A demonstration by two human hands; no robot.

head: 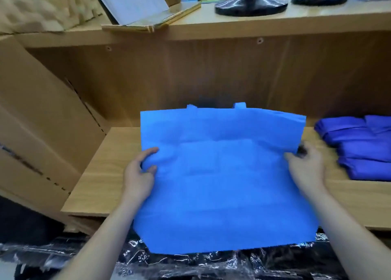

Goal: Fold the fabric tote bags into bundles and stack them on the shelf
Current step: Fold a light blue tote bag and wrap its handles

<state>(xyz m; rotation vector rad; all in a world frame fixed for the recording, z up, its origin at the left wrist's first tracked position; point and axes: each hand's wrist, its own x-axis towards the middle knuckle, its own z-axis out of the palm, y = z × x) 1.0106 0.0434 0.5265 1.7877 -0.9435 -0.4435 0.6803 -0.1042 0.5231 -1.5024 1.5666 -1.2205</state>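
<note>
A person holds a bright blue tote bag (222, 174) spread out flat in front of them. The left hand (138, 172) grips the left side of the bag, with the thumb on top and the fingers curled round the edge. The right hand (306, 169) grips the right side of the bag. It looks a bit blurry, but its fingers are tucked round the cloth.

The bag is over the wooden shelf (105, 174). Its near edge hangs past the front of the shelf. Two short handles (240, 105) stick out at the far edge.

On the right of the same shelf sits a pile of folded bags (364, 150) in a darker blue, just beside the right hand.

Big cardboard boxes (42, 121) lean at the left. Under the bag, at the bottom, there are dark packs in shiny clear plastic (211, 262).

Higher up is an upper shelf (232, 27). Two shiny black stands (251, 3) rest on it, and a white board (131, 2) leans there too.
</note>
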